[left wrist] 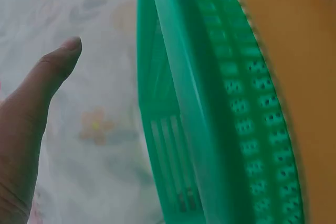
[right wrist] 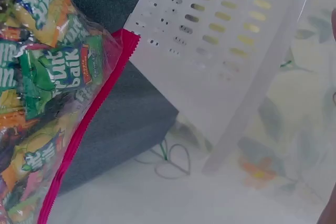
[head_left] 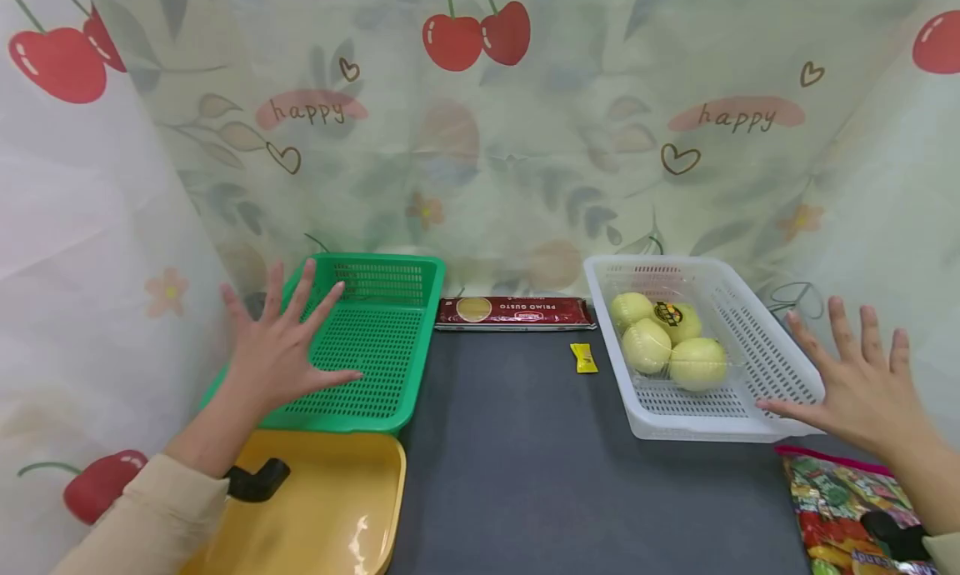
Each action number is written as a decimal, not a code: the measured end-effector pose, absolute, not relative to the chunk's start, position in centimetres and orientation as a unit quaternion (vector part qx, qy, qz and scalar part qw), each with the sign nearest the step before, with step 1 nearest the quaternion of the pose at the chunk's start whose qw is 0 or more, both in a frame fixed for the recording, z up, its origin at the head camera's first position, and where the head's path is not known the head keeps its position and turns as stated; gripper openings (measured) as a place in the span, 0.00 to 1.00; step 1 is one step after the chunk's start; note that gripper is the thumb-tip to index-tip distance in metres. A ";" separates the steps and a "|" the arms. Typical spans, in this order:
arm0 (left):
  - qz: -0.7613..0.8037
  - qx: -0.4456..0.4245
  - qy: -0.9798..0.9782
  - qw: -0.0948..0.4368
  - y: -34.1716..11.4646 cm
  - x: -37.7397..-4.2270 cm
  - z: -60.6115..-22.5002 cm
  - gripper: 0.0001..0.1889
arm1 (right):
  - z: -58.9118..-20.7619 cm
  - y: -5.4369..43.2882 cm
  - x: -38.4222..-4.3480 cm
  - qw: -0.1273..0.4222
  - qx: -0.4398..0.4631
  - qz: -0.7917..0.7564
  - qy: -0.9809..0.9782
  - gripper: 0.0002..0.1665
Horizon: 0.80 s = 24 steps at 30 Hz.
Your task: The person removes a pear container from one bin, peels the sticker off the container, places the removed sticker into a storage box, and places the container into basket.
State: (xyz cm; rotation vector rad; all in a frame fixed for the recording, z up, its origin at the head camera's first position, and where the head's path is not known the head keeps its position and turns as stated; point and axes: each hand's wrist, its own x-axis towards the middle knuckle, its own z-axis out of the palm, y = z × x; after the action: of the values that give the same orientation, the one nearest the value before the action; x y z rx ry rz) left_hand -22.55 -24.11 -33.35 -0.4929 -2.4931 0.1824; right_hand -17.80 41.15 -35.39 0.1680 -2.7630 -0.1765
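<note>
My left hand (head_left: 277,354) is spread with straight fingers above the green basket (head_left: 420,367), holding nothing. In the left wrist view its thumb (left wrist: 47,77) shows beside that basket's wall. My right hand (head_left: 862,383), also spread, hovers by the right edge of the white basket (head_left: 645,425) and holds nothing. Inside the white basket sits a clear pack of several pale yellow round fruits (head_left: 698,364) with a dark label. Below the right hand lies a bag of wrapped candies (head_left: 832,508) with a pink top edge, partly covered by the forearm.
A yellow tray (head_left: 322,500) stands in front of the green basket, under the left forearm. Between the baskets, a dark red biscuit packet (head_left: 517,312) lies at the back of the grey table (head_left: 517,442). Near it is a small yellow wrapped candy (head_left: 583,358). A printed curtain (head_left: 510,167) encloses the back and sides.
</note>
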 end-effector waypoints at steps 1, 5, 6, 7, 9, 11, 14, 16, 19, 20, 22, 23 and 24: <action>0.068 -0.189 -0.936 0.290 -23.8 -22.7 -33.2 0.62 | -35.3 41.1 -17.9 0.183 0.058 -0.061 -0.980 0.74; 0.071 -0.206 -0.938 0.271 -22.0 -23.4 -32.8 0.62 | -35.3 41.3 -18.3 0.179 0.054 -0.055 -0.981 0.72; 0.071 -0.211 -0.938 0.265 -21.5 -23.6 -32.7 0.62 | -35.4 41.4 -18.4 0.178 0.052 -0.053 -0.981 0.71; 0.074 -0.213 -0.939 0.261 -21.1 -23.7 -32.7 0.61 | -35.4 41.4 -18.4 0.177 0.051 -0.051 -0.982 0.71; 0.078 -0.219 -0.939 0.254 -20.3 -24.0 -32.6 0.61 | -35.5 41.5 -18.5 0.176 0.050 -0.045 -0.982 0.70; 0.081 -0.226 -0.939 0.247 -19.5 -24.3 -32.7 0.61 | -35.5 41.4 -18.6 0.174 0.051 -0.037 -0.983 0.68; 0.089 -0.236 -0.938 0.239 -18.4 -24.7 -32.9 0.59 | -35.4 41.2 -18.8 0.171 0.054 -0.019 -0.984 0.65; 0.093 -0.246 -0.936 0.234 -17.4 -25.0 -32.9 0.58 | -35.4 41.0 -18.9 0.168 0.058 -0.001 -0.984 0.63; 0.098 -0.258 -0.935 0.221 -16.0 -25.4 -32.8 0.57 | -35.4 40.8 -19.1 0.163 0.062 0.027 -0.984 0.61; 0.101 -0.261 -0.935 0.219 -15.5 -25.5 -32.7 0.57 | -35.4 40.8 -19.2 0.161 0.063 0.036 -0.984 0.61; 0.107 -0.262 -0.935 0.214 -14.6 -25.7 -32.6 0.56 | -35.3 40.7 -19.4 0.158 0.069 0.054 -0.983 0.59; 0.108 -0.262 -0.936 0.210 -14.1 -25.8 -32.5 0.55 | -35.2 40.8 -19.4 0.158 0.073 0.063 -0.983 0.58; 0.108 -0.261 -0.937 0.206 -13.7 -25.9 -32.4 0.54 | -35.0 40.8 -19.5 0.156 0.076 0.070 -0.982 0.58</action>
State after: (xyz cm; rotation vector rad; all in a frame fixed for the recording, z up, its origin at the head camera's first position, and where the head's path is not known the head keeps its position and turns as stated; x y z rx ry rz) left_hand -25.93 -13.66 -32.42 -0.7279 -2.6096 0.3003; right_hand -19.54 40.81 -35.04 0.2188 -2.8127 0.2012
